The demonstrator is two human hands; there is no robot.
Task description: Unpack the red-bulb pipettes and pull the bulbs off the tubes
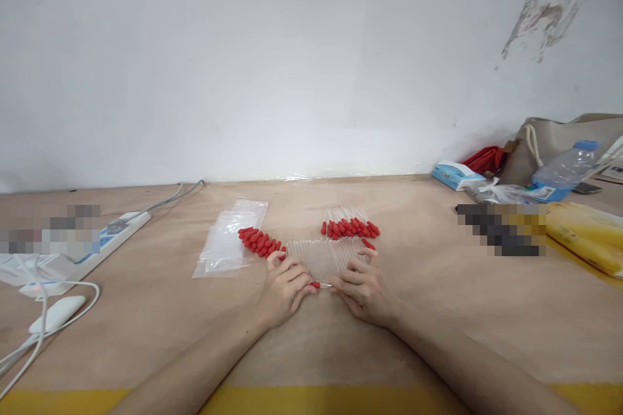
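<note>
My left hand (287, 286) is closed on a small red rubber bulb (315, 284), pinched between thumb and finger. My right hand (367, 288) pinches a thin clear tube (326, 285), which meets the bulb end to end. Just beyond both hands lies a row of clear tubes (324, 258) side by side. Loose red bulbs (260, 243) are heaped past the left fingers. Farther back rests a group of tubes with red bulbs (350, 228) at their near ends. One separate red bulb (368, 243) lies above my right fingers.
Clear plastic bags (224, 243) lie left of the bulbs. A power strip (121, 233) with white cables and a white mouse-like object (57, 314) occupy the left. On the right are a tissue pack (456, 175), a water bottle (564, 172) and a yellow package (586, 237).
</note>
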